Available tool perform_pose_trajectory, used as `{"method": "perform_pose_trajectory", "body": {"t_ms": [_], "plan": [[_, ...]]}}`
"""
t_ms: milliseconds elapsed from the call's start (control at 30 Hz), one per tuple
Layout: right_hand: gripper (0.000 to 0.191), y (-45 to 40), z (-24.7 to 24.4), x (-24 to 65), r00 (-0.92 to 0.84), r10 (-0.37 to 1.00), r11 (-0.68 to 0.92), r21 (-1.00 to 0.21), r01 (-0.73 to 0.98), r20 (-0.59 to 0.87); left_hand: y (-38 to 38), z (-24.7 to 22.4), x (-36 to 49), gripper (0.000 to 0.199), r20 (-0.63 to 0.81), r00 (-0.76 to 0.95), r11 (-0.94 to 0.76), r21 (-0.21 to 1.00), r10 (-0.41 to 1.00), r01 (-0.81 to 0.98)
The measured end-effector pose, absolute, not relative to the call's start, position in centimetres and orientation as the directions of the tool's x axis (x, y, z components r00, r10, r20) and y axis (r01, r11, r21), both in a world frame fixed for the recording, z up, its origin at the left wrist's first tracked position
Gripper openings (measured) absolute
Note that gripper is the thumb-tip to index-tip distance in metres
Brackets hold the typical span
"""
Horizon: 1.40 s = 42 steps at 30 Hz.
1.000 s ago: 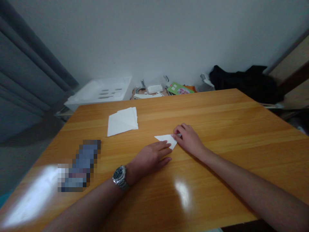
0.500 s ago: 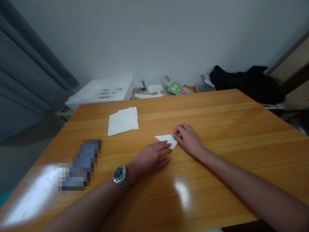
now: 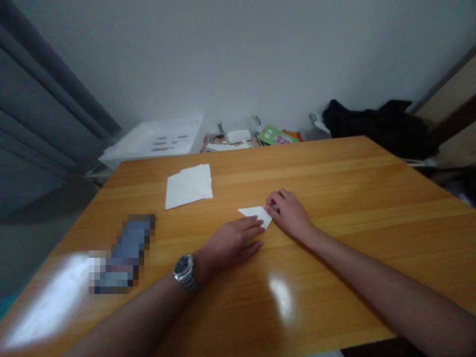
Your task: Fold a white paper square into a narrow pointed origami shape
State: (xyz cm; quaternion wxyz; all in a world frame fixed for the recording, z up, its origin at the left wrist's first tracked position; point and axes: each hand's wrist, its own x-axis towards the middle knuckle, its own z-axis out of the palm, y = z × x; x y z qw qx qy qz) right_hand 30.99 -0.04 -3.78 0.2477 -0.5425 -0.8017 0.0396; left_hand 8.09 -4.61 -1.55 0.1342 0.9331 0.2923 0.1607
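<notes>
A small folded piece of white paper (image 3: 254, 211), roughly triangular, lies on the wooden table under both hands. My left hand (image 3: 233, 244), with a metal watch (image 3: 185, 270) at its wrist, rests with fingers stretched out, the fingertips pressing on the paper's near part. At the paper's right corner, my right hand (image 3: 290, 212) has its thumb and curled fingers closed on the edge. Its fingers hide that corner. Farther back on the left lie white lined paper sheets (image 3: 189, 187), stacked and slightly fanned.
A pixelated, phone-like flat object (image 3: 126, 253) lies on the left of the table (image 3: 334, 183). Beyond the far edge are a white foam tray (image 3: 152, 136), a green booklet (image 3: 278, 136) and a black cloth item (image 3: 375, 129). A grey curtain (image 3: 40, 104) hangs at the left.
</notes>
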Motion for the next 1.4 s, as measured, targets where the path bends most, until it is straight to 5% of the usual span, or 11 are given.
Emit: {"method": "perform_pose_trajectory", "body": {"t_ms": [1400], "plan": [[0.01,0.03,-3.76,30.96,-0.288,0.893,0.404,-0.334,0.852,0.346,-4.59,-1.37,8.32,0.041,0.141,0.803,-0.806,0.25,0.579,0.537]]}}
